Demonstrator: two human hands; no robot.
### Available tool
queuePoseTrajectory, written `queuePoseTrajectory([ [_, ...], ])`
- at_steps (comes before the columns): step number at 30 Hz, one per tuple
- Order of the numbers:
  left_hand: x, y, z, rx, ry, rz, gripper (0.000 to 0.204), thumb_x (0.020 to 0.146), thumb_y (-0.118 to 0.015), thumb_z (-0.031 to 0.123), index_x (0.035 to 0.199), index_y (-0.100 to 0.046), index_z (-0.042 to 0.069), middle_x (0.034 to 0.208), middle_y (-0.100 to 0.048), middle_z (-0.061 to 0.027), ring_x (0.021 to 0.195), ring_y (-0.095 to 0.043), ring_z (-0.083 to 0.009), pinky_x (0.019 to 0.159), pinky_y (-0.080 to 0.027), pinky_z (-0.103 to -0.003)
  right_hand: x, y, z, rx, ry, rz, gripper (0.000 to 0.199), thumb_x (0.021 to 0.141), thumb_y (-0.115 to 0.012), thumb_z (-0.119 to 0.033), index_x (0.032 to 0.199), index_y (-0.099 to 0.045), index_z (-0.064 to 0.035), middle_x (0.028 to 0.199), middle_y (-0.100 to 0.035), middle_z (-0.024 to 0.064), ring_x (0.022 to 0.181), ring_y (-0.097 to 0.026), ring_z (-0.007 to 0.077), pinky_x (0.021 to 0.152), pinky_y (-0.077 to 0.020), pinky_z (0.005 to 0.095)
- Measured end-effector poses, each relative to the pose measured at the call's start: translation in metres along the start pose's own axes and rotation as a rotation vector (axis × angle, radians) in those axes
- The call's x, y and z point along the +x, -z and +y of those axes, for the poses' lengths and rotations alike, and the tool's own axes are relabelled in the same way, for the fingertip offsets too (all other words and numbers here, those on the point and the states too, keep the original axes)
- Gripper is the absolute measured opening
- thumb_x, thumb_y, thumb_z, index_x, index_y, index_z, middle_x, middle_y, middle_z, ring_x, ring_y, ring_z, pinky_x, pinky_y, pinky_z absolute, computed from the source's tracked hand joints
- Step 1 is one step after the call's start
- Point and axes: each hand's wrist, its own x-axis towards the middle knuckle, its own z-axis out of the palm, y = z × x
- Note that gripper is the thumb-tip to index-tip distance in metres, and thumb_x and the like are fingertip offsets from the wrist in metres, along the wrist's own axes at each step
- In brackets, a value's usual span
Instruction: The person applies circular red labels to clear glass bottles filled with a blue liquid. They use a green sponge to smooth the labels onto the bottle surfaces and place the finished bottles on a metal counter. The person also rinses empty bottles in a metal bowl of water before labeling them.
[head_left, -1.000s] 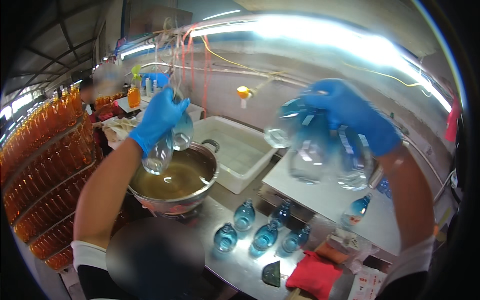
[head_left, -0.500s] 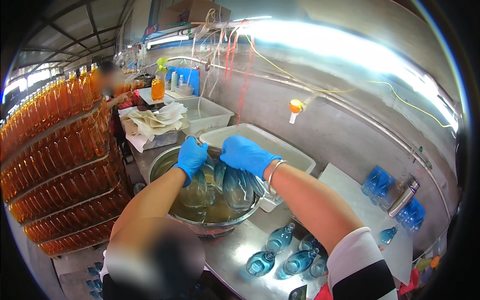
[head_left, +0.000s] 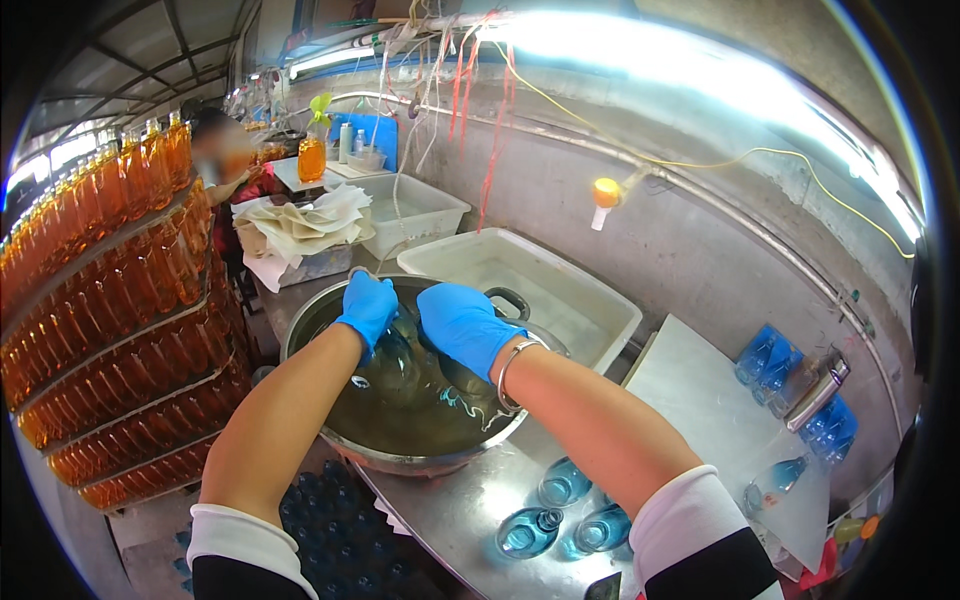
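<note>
If wet glass slips, the bottle [head_left: 397, 358] seemingly clasped in the left hand [head_left: 369, 307] could strike the metal basin [head_left: 415, 463]; the right hand's [head_left: 462, 324] hold I cannot tell.

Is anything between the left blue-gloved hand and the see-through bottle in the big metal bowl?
Nothing visible is in the way. The left hand in its blue glove is right at the bluish, see-through bottle, inside the round, silvery metal bowl. Murky brownish liquid partly hides the bottle.
</note>
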Motion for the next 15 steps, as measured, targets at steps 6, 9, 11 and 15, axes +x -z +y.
queuePoseTrajectory([
  [6, -0.019, 0.007, 0.009, 0.232, -0.162, 0.130, 0.027, 0.075, -0.054, 0.008, 0.097, -0.044, -0.004, 0.085, -0.056, -0.0214, 0.082, -0.059, -0.0302, 0.072, -0.047, -0.039, -0.017, 0.013, -0.005, 0.017, 0.002, -0.005, 0.022, 0.083, -0.053, -0.024, 0.092, -0.062, -0.0055, 0.088, -0.064, 0.0167, 0.084, -0.061, 0.0349, 0.071, -0.0490, 0.0435],
  [9, 0.002, 0.022, -0.005, 0.233, -0.188, 0.122, 0.036, 0.069, -0.055, 0.008, 0.101, -0.046, -0.009, 0.093, -0.057, -0.0274, 0.091, -0.058, -0.0362, 0.079, -0.046, -0.040, -0.027, 0.014, -0.017, 0.075, 0.181, 0.180, 0.020, 0.083, -0.052, -0.019, 0.082, -0.067, -0.0058, 0.082, -0.065, 0.0168, 0.077, -0.064, 0.0326, 0.067, -0.0508, 0.0405],
  [11, 0.003, 0.027, -0.008, 0.121, -0.222, 0.080, 0.041, 0.066, -0.054, 0.006, 0.103, -0.047, -0.012, 0.098, -0.056, -0.0314, 0.094, -0.057, -0.0395, 0.081, -0.046, -0.040, -0.036, 0.023, -0.031, 0.164, 0.213, 0.139, 0.024, 0.087, -0.048, -0.029, 0.088, -0.059, -0.0080, 0.085, -0.063, 0.0150, 0.080, -0.060, 0.0348, 0.068, -0.0484, 0.0425],
  [15, -0.006, 0.051, 0.007, 0.345, -0.207, 0.092, 0.043, 0.071, -0.054, 0.015, 0.103, -0.047, -0.012, 0.097, -0.056, -0.0332, 0.091, -0.057, -0.0433, 0.078, -0.046, -0.043, -0.050, 0.018, -0.053, 0.401, 0.316, 0.219, 0.024, 0.087, -0.048, -0.029, 0.088, -0.059, -0.0076, 0.084, -0.062, 0.0153, 0.079, -0.059, 0.0362, 0.068, -0.0478, 0.0435],
])
